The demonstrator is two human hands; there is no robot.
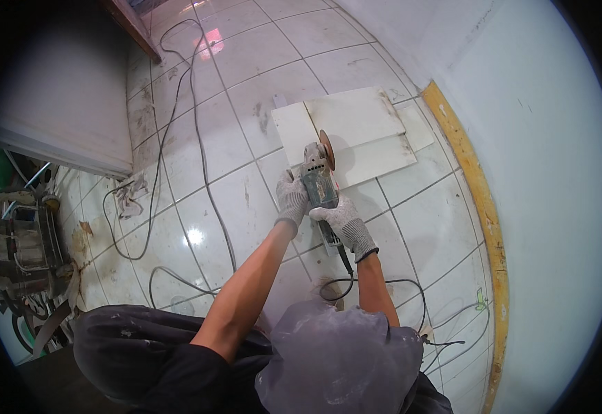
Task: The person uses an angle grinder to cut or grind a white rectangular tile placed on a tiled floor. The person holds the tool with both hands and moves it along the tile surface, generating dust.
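An angle grinder (319, 186) with a grey-green body and an orange-brown disc (327, 150) is held in both of my hands, its disc standing on edge over the white tile pieces (356, 117). My left hand (290, 200), in a grey knit glove, has its fingers closed at the left side of the tool, just behind its metal head. My right hand (339, 221), also gloved, grips the body farther back, near where the black cord (346, 262) comes out. The tile pieces lie overlapping on the tiled floor (232, 179).
Loose cords (197, 152) snake across the floor around me. A white wall (535, 207) with a yellow strip (494, 241) along its foot runs at the right. At left are a pale wall edge (73, 152), a crumpled rag (132, 200) and a cluttered heap of metal gear (21, 248).
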